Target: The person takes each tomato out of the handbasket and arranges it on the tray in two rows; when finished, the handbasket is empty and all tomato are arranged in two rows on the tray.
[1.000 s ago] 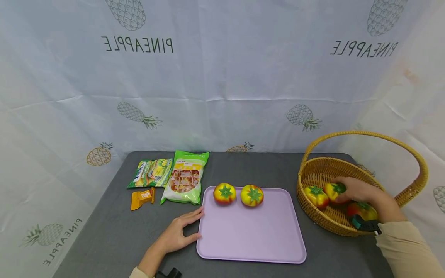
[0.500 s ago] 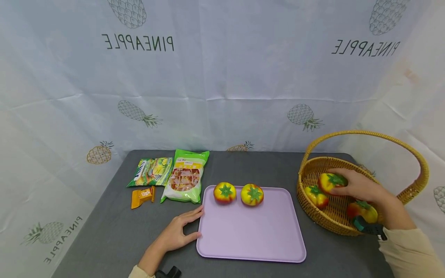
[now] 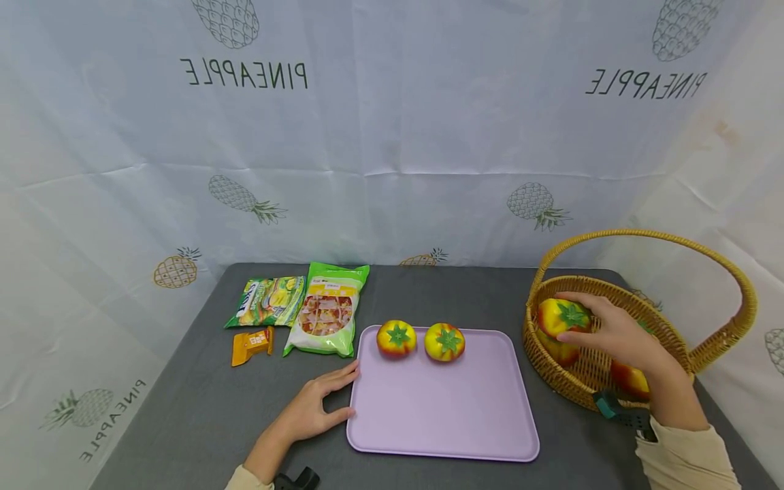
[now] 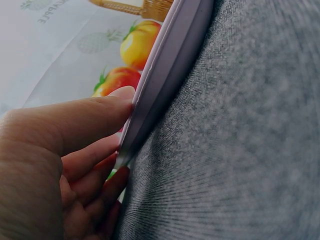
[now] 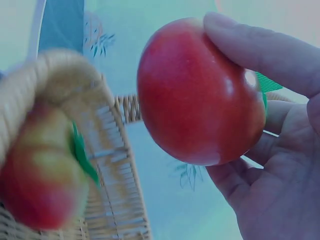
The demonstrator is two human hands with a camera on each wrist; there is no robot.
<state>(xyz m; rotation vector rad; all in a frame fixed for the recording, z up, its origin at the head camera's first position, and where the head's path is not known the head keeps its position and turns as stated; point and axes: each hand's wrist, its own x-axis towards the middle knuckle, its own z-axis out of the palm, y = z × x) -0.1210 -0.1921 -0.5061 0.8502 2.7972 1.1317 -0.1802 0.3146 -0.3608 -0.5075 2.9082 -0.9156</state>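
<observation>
My right hand (image 3: pixel 618 335) grips a yellow-and-red persimmon (image 3: pixel 559 317) with a green calyx, raised over the left side of the wicker basket (image 3: pixel 591 393). In the right wrist view its red underside faces the camera, between thumb and fingers. Partly covered below it is a second persimmon (image 3: pixel 562 352) in the basket. Another persimmon (image 3: pixel 628 380) lies nearer the front, partly behind my wrist. My left hand (image 3: pixel 315 408) rests at the left edge of a lilac tray (image 3: pixel 441 415), thumb and fingertips touching its rim. Two persimmons (image 3: pixel 397 339) sit along the tray's far edge.
Left of the tray lie a green-and-white food bag (image 3: pixel 324 314), a green snack packet (image 3: pixel 269 301) and a small orange wrapped piece (image 3: pixel 252 346). The basket's tall handle (image 3: pixel 643 233) arches above my right hand. A pineapple-print cloth (image 3: pixel 392 136) hangs behind the table.
My right hand has lifted the persimmon from inside the basket and carried it left, over the one at the basket's left side. The left hand and tray stay put.
</observation>
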